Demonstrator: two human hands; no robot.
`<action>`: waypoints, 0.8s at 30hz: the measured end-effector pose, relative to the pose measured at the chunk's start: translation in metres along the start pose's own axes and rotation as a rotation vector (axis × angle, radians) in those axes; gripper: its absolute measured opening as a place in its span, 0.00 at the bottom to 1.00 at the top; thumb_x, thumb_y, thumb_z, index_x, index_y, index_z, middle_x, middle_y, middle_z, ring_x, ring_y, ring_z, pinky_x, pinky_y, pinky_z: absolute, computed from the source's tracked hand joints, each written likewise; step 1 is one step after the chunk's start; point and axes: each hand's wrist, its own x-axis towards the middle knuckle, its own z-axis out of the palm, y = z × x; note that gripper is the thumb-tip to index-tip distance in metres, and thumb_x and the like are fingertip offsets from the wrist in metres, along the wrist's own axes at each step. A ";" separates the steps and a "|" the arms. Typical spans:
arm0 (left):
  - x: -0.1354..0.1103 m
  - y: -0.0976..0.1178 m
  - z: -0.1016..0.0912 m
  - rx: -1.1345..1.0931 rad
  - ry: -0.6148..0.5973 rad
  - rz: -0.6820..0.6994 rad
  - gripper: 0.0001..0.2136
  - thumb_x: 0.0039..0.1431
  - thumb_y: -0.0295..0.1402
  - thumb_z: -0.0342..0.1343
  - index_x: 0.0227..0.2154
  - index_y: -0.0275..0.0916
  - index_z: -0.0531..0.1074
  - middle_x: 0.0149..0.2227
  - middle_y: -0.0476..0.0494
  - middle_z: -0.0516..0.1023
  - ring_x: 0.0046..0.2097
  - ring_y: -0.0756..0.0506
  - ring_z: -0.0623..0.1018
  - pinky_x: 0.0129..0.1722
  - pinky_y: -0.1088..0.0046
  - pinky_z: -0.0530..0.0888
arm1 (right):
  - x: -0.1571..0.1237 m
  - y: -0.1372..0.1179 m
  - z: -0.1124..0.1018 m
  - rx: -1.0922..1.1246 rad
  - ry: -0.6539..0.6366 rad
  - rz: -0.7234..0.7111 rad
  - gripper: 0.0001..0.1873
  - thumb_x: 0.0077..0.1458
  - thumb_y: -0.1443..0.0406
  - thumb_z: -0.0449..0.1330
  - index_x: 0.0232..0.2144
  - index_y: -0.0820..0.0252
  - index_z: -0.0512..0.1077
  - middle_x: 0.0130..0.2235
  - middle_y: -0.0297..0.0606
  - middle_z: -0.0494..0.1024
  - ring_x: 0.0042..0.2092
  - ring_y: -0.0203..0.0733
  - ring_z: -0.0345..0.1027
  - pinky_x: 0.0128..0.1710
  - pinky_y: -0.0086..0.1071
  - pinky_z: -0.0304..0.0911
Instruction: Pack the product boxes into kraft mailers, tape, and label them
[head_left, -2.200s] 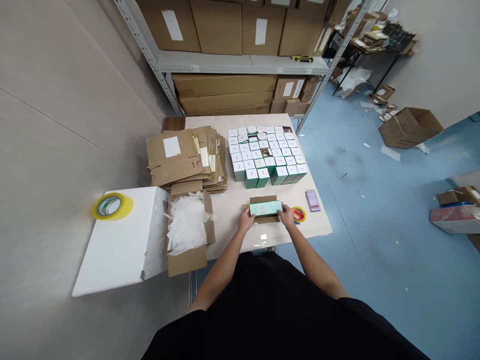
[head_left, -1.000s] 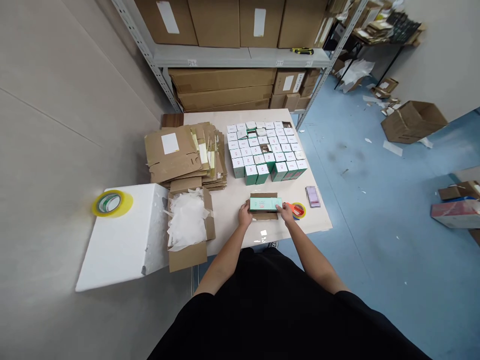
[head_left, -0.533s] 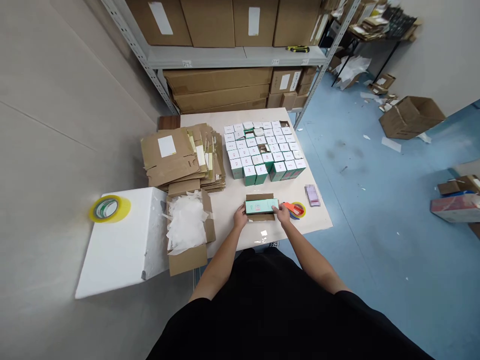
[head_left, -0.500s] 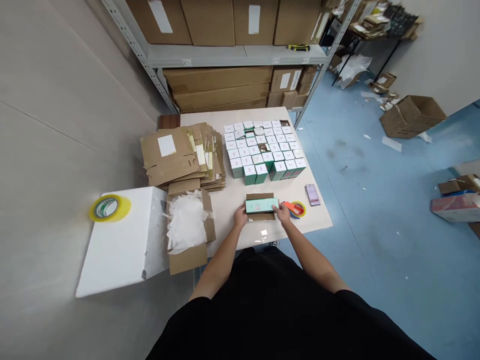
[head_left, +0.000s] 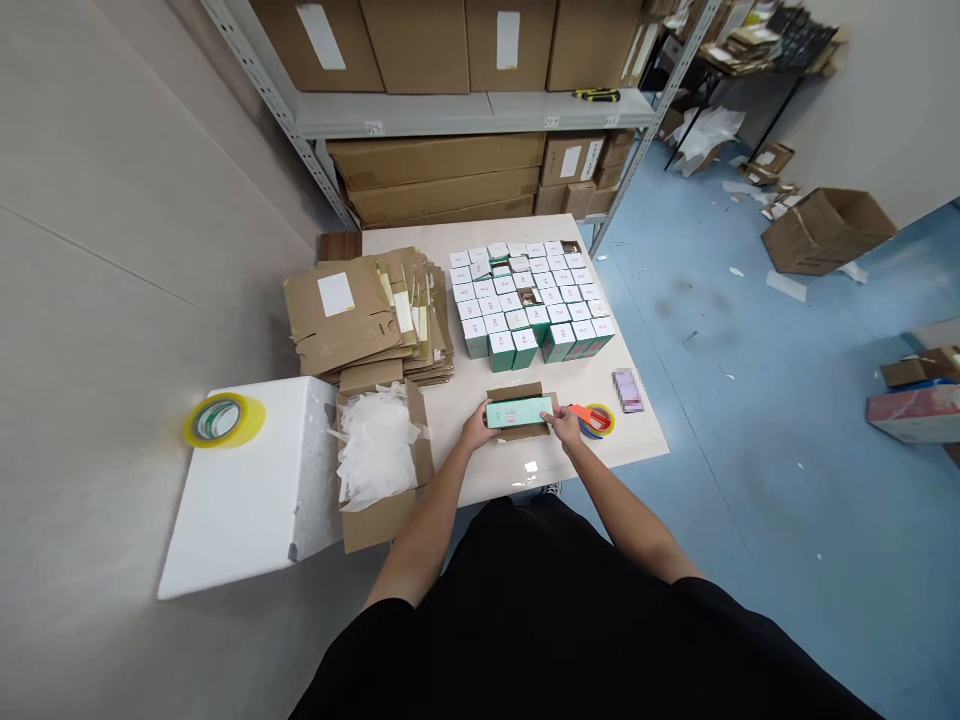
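Observation:
A long mint-green box (head_left: 517, 412) lies lengthwise over a small open cardboard box (head_left: 514, 391) near the table's front. My left hand (head_left: 476, 428) grips the green box's left end, its fingers partly hidden behind it. At the right end, my right hand (head_left: 565, 424) pinches the green box with the thumb on top. The cardboard box's back flap stands up behind it; whether the green box rests inside or is held just above, I cannot tell. Right beside my right hand lie an orange-red tape dispenser (head_left: 592, 415) and a yellow tape roll (head_left: 609, 419).
Several white-topped green boxes (head_left: 517, 300) stand in rows at the table's back. Flattened cartons (head_left: 345, 310) are piled left, behind a carton of white packing sheets (head_left: 377, 445). Another tape roll (head_left: 217, 420) sits on a white block (head_left: 232, 500). A metal shelf (head_left: 465, 112) stands behind.
The green box has shifted slightly left with my hands, and the cardboard box under it has tilted a little. The whole view has moved slightly.

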 end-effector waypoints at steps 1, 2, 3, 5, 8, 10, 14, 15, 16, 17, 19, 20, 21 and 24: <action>0.002 0.001 -0.003 -0.010 -0.004 0.027 0.45 0.42 0.25 0.70 0.68 0.42 0.64 0.55 0.41 0.81 0.53 0.40 0.81 0.56 0.64 0.76 | 0.000 -0.002 0.000 0.027 -0.008 -0.001 0.29 0.41 0.41 0.70 0.35 0.57 0.77 0.33 0.38 0.82 0.40 0.50 0.76 0.42 0.39 0.70; 0.003 0.002 -0.005 -0.028 -0.006 0.055 0.44 0.43 0.25 0.69 0.67 0.42 0.64 0.55 0.41 0.80 0.53 0.41 0.81 0.55 0.65 0.76 | 0.001 -0.005 0.000 0.051 -0.027 0.000 0.30 0.40 0.41 0.70 0.36 0.57 0.77 0.35 0.39 0.82 0.41 0.50 0.76 0.42 0.39 0.70; 0.003 0.002 -0.008 -0.046 -0.011 0.081 0.43 0.44 0.26 0.69 0.66 0.43 0.65 0.56 0.42 0.80 0.53 0.41 0.80 0.55 0.65 0.76 | 0.001 -0.006 -0.001 0.070 -0.054 0.001 0.31 0.40 0.41 0.71 0.37 0.57 0.77 0.36 0.40 0.82 0.41 0.51 0.76 0.42 0.39 0.70; 0.003 0.002 -0.012 -0.065 -0.029 0.117 0.43 0.44 0.27 0.70 0.66 0.44 0.64 0.58 0.42 0.78 0.56 0.41 0.79 0.56 0.64 0.75 | 0.002 -0.009 -0.002 0.081 -0.118 0.000 0.32 0.40 0.40 0.70 0.38 0.57 0.77 0.37 0.41 0.82 0.42 0.51 0.75 0.41 0.38 0.69; 0.000 0.001 -0.015 -0.045 -0.064 0.100 0.46 0.43 0.29 0.72 0.68 0.44 0.62 0.62 0.41 0.76 0.61 0.37 0.76 0.61 0.62 0.73 | 0.004 -0.007 -0.003 0.011 -0.149 -0.002 0.32 0.41 0.38 0.68 0.34 0.57 0.77 0.36 0.40 0.82 0.41 0.50 0.73 0.41 0.38 0.67; -0.003 0.000 -0.013 -0.026 -0.067 0.049 0.50 0.44 0.30 0.73 0.72 0.45 0.57 0.64 0.40 0.74 0.63 0.35 0.74 0.62 0.59 0.71 | 0.004 -0.004 -0.003 -0.046 -0.125 -0.017 0.31 0.43 0.37 0.67 0.32 0.57 0.77 0.35 0.39 0.81 0.41 0.50 0.72 0.43 0.38 0.66; -0.003 -0.003 0.000 -0.031 -0.033 -0.013 0.57 0.47 0.30 0.72 0.76 0.45 0.45 0.68 0.37 0.69 0.66 0.32 0.71 0.64 0.57 0.70 | 0.006 0.001 -0.005 -0.010 -0.119 -0.048 0.30 0.46 0.37 0.64 0.34 0.56 0.77 0.37 0.38 0.81 0.44 0.51 0.72 0.45 0.38 0.67; -0.002 -0.004 0.004 -0.042 -0.019 -0.013 0.55 0.48 0.30 0.71 0.76 0.44 0.46 0.69 0.37 0.68 0.67 0.32 0.71 0.64 0.56 0.70 | 0.007 0.002 -0.006 0.024 -0.123 -0.042 0.30 0.47 0.37 0.63 0.33 0.56 0.76 0.38 0.39 0.81 0.44 0.50 0.72 0.45 0.37 0.67; 0.000 -0.004 0.007 -0.051 -0.001 -0.007 0.52 0.50 0.29 0.70 0.75 0.44 0.49 0.68 0.37 0.68 0.68 0.33 0.70 0.65 0.56 0.69 | 0.007 0.003 -0.007 0.059 -0.125 -0.031 0.29 0.47 0.37 0.63 0.32 0.56 0.76 0.38 0.39 0.81 0.44 0.50 0.73 0.45 0.37 0.67; 0.002 -0.004 0.010 -0.057 0.020 -0.001 0.47 0.52 0.29 0.68 0.74 0.44 0.54 0.68 0.37 0.69 0.68 0.34 0.69 0.66 0.55 0.68 | 0.009 0.003 -0.008 0.094 -0.129 -0.017 0.29 0.48 0.37 0.63 0.32 0.56 0.75 0.38 0.40 0.81 0.45 0.50 0.73 0.45 0.37 0.68; 0.007 -0.003 0.011 -0.061 0.046 0.021 0.37 0.55 0.28 0.65 0.69 0.42 0.63 0.65 0.37 0.73 0.67 0.35 0.71 0.66 0.55 0.68 | 0.011 0.003 -0.011 0.152 -0.152 0.017 0.29 0.47 0.38 0.64 0.32 0.56 0.74 0.39 0.41 0.81 0.45 0.50 0.73 0.45 0.37 0.68; 0.009 -0.002 0.010 -0.062 0.037 0.036 0.33 0.56 0.27 0.63 0.66 0.41 0.67 0.63 0.37 0.75 0.64 0.36 0.73 0.64 0.55 0.70 | 0.013 0.003 -0.012 0.176 -0.165 0.042 0.29 0.46 0.38 0.66 0.32 0.56 0.75 0.40 0.41 0.81 0.45 0.50 0.74 0.45 0.37 0.69; 0.010 -0.001 0.007 -0.066 0.015 0.052 0.30 0.55 0.26 0.62 0.63 0.40 0.69 0.60 0.37 0.77 0.61 0.37 0.76 0.62 0.56 0.72 | 0.014 0.003 -0.014 0.197 -0.176 0.071 0.29 0.44 0.39 0.67 0.33 0.56 0.75 0.40 0.41 0.82 0.46 0.51 0.74 0.45 0.37 0.69; 0.014 0.001 -0.007 -0.052 -0.123 0.118 0.29 0.50 0.26 0.64 0.58 0.38 0.72 0.61 0.35 0.75 0.54 0.39 0.79 0.55 0.61 0.76 | 0.017 0.005 -0.015 0.252 -0.187 0.145 0.28 0.40 0.41 0.71 0.33 0.57 0.76 0.39 0.42 0.82 0.44 0.50 0.74 0.44 0.37 0.70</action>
